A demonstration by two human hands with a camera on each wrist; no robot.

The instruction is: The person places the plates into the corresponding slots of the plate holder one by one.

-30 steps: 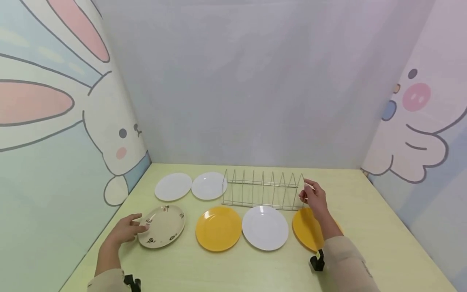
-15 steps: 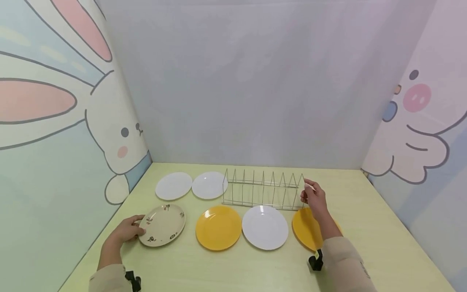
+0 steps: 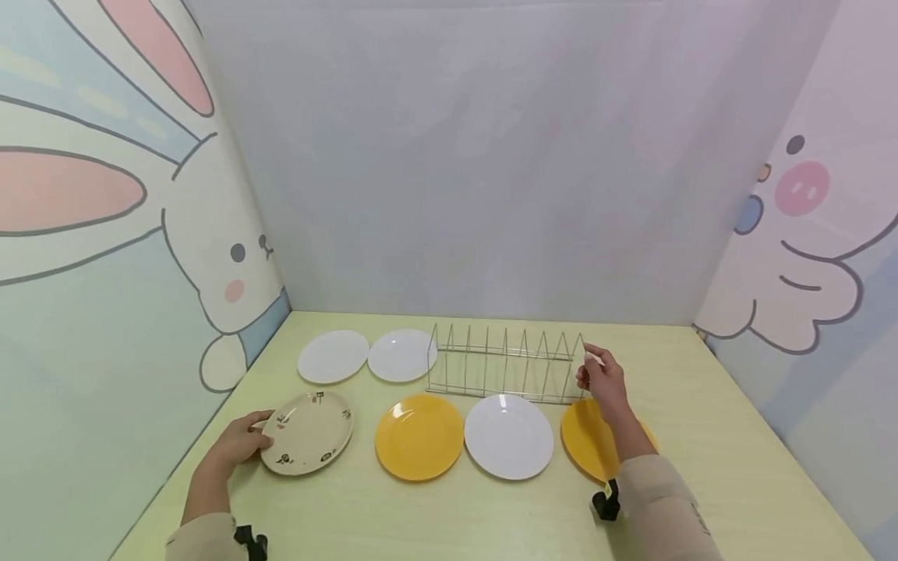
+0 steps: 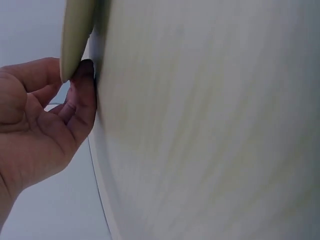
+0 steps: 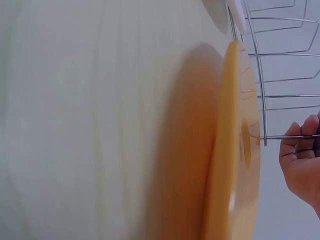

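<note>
My left hand [image 3: 238, 442] holds the left rim of a cream oval plate [image 3: 309, 435] with small dark motifs, thumb on top and fingers beneath. In the left wrist view the plate's edge [image 4: 76, 40] sits between the thumb and curled fingers [image 4: 82, 102] of that hand. On the right, my other hand [image 3: 605, 382] grips the end of a metal wire dish rack [image 3: 505, 357]. The right wrist view shows its fingers [image 5: 305, 132] curled at the rack's end wire [image 5: 285, 136]. Below that forearm lies a yellow plate [image 3: 588, 444], partly hidden.
Between the hands lie another yellow plate [image 3: 419, 438] and a white plate [image 3: 508, 438], in front of the rack. Two more white plates, one at far left [image 3: 333, 357] and one touching the rack's left end in view [image 3: 400, 356], are behind. Walls enclose the table [image 3: 449, 522].
The left hand has closed its thumb and fingers on the cream plate's rim, and the plate has shifted slightly left. The right hand stays at the rack's end.
</note>
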